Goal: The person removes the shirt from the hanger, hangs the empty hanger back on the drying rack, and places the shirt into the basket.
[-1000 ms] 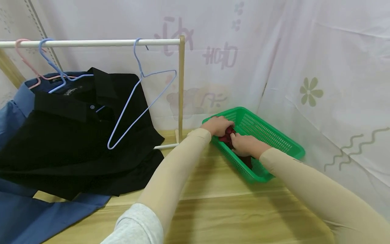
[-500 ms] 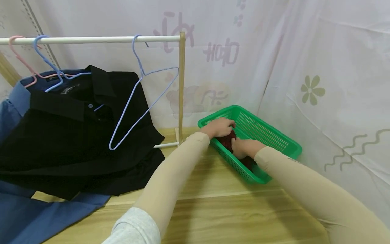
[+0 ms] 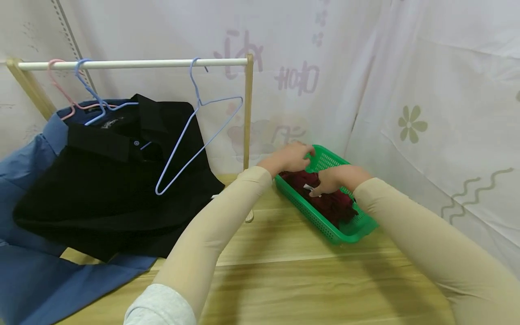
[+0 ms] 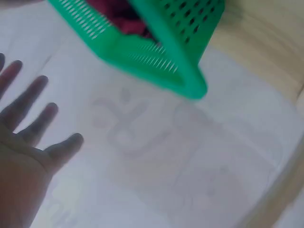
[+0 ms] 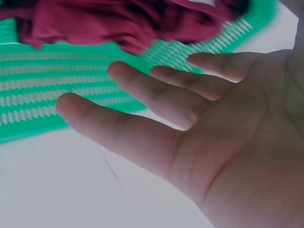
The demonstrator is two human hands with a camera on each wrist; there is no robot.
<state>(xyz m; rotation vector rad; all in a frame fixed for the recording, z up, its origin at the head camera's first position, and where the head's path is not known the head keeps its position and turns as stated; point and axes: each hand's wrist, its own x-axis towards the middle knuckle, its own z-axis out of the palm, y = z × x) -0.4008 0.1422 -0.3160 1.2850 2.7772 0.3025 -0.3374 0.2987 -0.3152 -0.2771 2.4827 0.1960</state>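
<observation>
A dark red garment (image 3: 331, 207) lies crumpled in a green plastic basket (image 3: 308, 211), a white label showing on it. Over the far left end of the basket is my left hand (image 3: 292, 157), its fingers spread apart in the left wrist view and holding nothing. My right hand (image 3: 337, 177) hovers close over the garment and overlaps it in the head view. In the right wrist view its fingers (image 5: 137, 90) are stretched out with nothing in the grip, and the red cloth (image 5: 109, 23) shows beyond them.
Left of the basket stands a rack with a white rail (image 3: 154, 63). An unused blue hanger (image 3: 178, 140) hangs there beside a black shirt (image 3: 113, 189) and a blue shirt (image 3: 32, 167). A wooden tabletop (image 3: 292, 280) lies below; white printed curtains (image 3: 438, 81) rise behind.
Both hands have let go of the red garment, which now lies more spread out in the basket. My left hand has lifted off; the head view has shifted slightly.
</observation>
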